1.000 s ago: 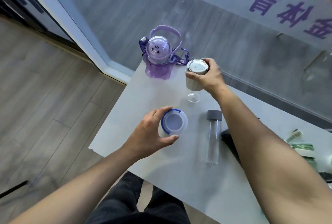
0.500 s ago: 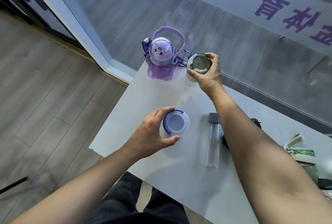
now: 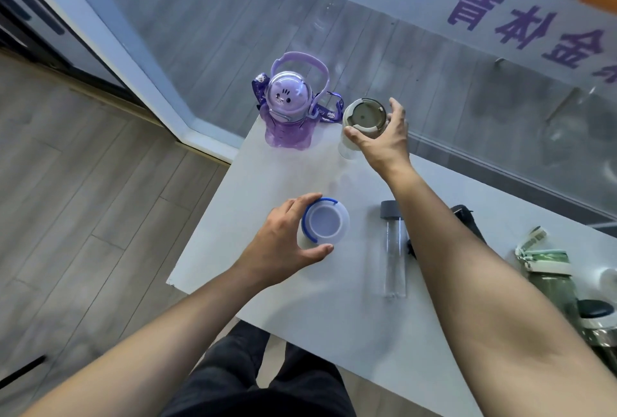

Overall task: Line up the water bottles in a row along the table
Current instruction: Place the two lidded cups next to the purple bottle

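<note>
- While both of our hands work at the white table (image 3: 334, 309), we read the step in hand as setting a second bottle into the row along the far edge.
- Nearest us, our left hand (image 3: 283, 246) is curled around the upright translucent bottle with the blue-rimmed white lid (image 3: 325, 224), gripping it on the table surface.
- Just beside it to the right, the slim clear cylindrical bottle with the grey cap (image 3: 392, 249) stands free, partly behind our right forearm.
- At the right edge, the green-tinted bottle with the pale lid and loop strap (image 3: 547, 276) waits, well apart from the row.
- Farther out, our right hand (image 3: 384, 137) has its fingers spread loosely about the clear bottle with the dark olive round lid (image 3: 364, 116); the thumb touches it, the grip looks slackened.
- That bottle stands just beside the purple translucent bottle with the domed rabbit lid and handle (image 3: 288, 109).
- A second ago it was held above the table; it is now set down.
- Next we judge: clear the right hand, then carry the blue-rimmed bottle to the row.
</note>
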Demonstrator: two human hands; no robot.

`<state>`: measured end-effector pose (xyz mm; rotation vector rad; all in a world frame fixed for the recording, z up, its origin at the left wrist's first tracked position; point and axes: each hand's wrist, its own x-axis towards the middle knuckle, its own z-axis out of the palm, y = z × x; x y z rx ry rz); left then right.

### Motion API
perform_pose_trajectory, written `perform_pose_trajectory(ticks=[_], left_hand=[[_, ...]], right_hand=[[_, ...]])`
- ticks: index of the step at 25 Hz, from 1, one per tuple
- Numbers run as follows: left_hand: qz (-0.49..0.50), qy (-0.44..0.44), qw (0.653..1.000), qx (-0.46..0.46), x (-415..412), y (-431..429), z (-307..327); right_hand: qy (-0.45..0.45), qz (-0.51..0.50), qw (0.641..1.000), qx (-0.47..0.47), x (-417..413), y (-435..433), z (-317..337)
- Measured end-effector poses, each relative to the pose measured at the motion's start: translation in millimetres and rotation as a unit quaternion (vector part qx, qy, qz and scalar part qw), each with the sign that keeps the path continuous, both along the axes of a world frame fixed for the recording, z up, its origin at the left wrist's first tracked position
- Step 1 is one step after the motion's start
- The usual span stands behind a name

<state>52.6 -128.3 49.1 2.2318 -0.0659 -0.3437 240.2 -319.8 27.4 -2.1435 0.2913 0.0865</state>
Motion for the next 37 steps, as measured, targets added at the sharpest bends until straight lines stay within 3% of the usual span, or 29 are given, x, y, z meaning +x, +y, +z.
perform_pose_trajectory(ticks=[3,8,13,19,25,32,35,37], left_hand=[[-0.002,0.017,1.000,-0.017,-0.5,1.3,3.9],[0.024,0.056,0.997,-0.051,1.7,6.9,6.7],[0.006,0.053,0.996,-0.069,-1.8,12.7,7.3],[0.002,0.036,0.998,-0.056,0.8,10.0,10.9],[0.013,0.060,0.996,-0.061,10.0,-16.3,22.4],[0.051,-0.012,0.997,-0.064,59.4,-68.3,42.5],[0.054,-0.119,0.991,0.032,96.7,-86.3,43.7],[0.051,-0.146,0.981,0.117,123.3,-92.2,42.9]], right_hand=[[0.014,-0.054,0.998,-0.013,-52.8,-2.1,15.5],[0.047,-0.064,0.995,0.057,-180.4,15.5,24.1],[0.059,0.037,0.998,0.011,-234.1,25.0,26.2],[0.011,0.004,1.000,-0.001,-227.9,39.4,20.2],[-0.007,-0.007,0.999,0.046,-211.3,7.6,18.7],[-0.051,0.021,0.995,0.084,-141.2,-65.8,37.8],[-0.066,0.019,0.993,0.091,-105.7,-97.2,41.7],[-0.065,0.014,0.995,0.075,-86.4,-114.1,38.5]])
